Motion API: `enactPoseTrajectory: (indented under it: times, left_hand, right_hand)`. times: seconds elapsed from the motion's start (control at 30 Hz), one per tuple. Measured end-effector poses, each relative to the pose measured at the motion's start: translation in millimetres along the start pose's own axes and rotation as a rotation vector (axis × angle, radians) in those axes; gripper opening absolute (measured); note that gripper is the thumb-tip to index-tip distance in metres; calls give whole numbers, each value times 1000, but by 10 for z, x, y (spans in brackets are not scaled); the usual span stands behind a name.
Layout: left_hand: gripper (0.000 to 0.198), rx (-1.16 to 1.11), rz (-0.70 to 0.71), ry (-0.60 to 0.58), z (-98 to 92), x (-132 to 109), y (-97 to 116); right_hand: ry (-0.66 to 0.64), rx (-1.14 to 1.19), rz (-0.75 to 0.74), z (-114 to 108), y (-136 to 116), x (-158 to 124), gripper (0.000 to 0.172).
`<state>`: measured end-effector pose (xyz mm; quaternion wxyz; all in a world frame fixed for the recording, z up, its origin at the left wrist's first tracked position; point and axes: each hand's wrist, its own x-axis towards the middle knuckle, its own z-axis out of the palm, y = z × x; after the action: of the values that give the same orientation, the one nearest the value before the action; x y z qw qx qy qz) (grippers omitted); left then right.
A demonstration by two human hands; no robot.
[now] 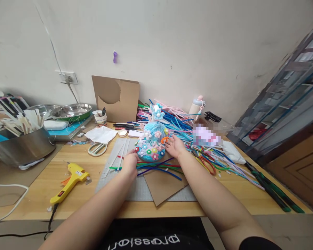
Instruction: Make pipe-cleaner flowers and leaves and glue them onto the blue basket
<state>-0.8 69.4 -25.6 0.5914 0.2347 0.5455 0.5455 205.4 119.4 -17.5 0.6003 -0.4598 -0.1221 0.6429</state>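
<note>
A light-blue craft [154, 141] of fuzzy pipe cleaners, dotted with many small coloured flowers and topped by a blue flower, stands upright in the middle of the workbench. My left hand [130, 164] is at its lower left side, fingers bent against the edge by a red flower and partly hidden. On the opposite side my right hand [175, 147] has its fingers spread, the tips at an orange loop-shaped piece [165, 140]. Loose pipe cleaners [159, 168] lie in front of the craft, over a grey cutting mat [138, 191] and a cardboard sheet [165, 189].
At left lie a yellow glue gun [72, 181] with its cord, scissors [97, 149] and a metal pot [28, 146] of sticks. A heap of pipe cleaners [177, 118] fills the back. Green-handled pliers [272, 189] lie at right; a bottle [196, 106] stands behind.
</note>
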Motion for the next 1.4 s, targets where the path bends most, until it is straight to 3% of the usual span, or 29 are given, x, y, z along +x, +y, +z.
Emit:
enactPoseTrajectory:
  times: [0.33, 0.5, 0.63, 0.8, 1.17, 1.4]
  left_hand:
    - [34, -70, 109, 23, -45, 184, 46]
    - [65, -120, 143, -67, -72, 227, 178]
    - [69, -129, 124, -113, -93, 209, 228]
    - [62, -109, 84, -95, -101, 137, 195]
    - [63, -69, 69, -86, -42, -115, 75]
    - [63, -37, 84, -91, -25, -121, 68]
  right_hand:
    - [70, 1, -75, -11, 93, -130, 36]
    - [142, -16, -163, 7, 203, -205, 31]
    - [178, -34, -224, 47, 334, -222, 25]
    - [148, -71, -270, 39, 383, -187, 22]
    - [-54, -137, -221, -38, 213, -62, 41]
    - [-44, -144, -241, -22, 243, -78, 37]
